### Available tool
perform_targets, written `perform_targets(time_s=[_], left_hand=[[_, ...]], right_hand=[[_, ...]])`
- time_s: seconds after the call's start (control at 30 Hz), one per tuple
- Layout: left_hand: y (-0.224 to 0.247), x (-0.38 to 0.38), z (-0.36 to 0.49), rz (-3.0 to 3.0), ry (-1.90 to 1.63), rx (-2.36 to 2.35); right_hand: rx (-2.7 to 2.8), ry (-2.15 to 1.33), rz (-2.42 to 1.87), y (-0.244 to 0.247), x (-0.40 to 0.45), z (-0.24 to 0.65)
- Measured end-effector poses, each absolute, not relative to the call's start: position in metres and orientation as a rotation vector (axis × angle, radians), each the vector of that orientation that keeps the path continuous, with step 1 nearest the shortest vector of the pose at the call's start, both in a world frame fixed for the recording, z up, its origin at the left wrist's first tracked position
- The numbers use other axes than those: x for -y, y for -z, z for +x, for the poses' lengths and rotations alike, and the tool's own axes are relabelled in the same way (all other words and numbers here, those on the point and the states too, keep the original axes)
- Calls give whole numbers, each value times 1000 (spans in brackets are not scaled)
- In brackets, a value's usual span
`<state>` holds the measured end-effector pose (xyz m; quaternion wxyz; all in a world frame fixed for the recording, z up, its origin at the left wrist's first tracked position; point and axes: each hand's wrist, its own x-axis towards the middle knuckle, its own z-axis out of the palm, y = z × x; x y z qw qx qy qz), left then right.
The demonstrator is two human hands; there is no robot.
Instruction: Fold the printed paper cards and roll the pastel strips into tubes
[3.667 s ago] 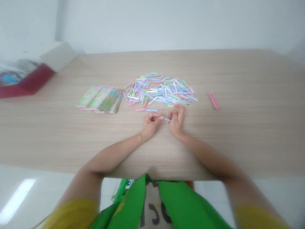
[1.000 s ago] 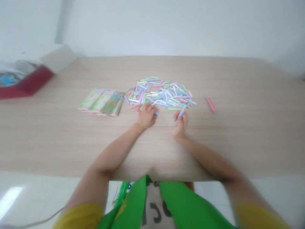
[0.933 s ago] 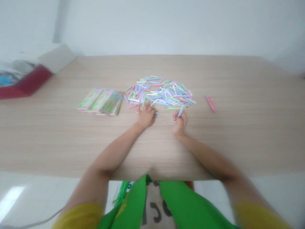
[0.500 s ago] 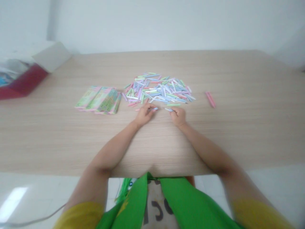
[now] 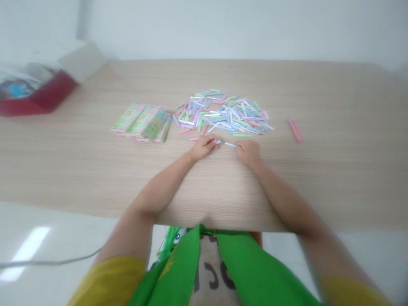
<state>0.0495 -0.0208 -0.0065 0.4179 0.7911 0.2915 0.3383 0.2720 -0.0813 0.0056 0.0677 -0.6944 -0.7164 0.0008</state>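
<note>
My left hand (image 5: 205,147) is closed, its fingertips pinching a small pale-blue piece (image 5: 218,142) that looks like a pen cap. Facing it, my right hand (image 5: 249,152) is closed around a slim blue-and-white pen-like stick (image 5: 230,145), whose light end points toward the left hand. A narrow gap separates the two pieces. Just beyond both hands lies a loose heap of pastel pen-like sticks (image 5: 229,115) in pink, green, blue, purple and white. A green stick (image 5: 242,135) and a pink stick (image 5: 204,130) lie at the heap's near edge.
Several flat green-and-pink printed packs (image 5: 137,121) lie overlapped left of the heap. Two pink pen-like pieces (image 5: 296,131) rest to the right. At the far left stands an open red-and-white box (image 5: 54,92) with mixed contents. Everything sits on a wood-grain table (image 5: 204,191) against a wall.
The view has shifted, so the scene sits a little higher and further right. Both hands still hold their pieces; more of the right hand's stick now shows.
</note>
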Motion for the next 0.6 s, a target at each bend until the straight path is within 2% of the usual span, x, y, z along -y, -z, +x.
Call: perform_targets(time_s=[0.27, 0.6], left_hand=[[7, 22, 47, 2056, -818, -740], [14, 30, 52, 2219, -717, -774]], right_hand=[[2203, 48, -2166, -14, 89, 260], [2333, 18, -1926, -15, 99, 241]])
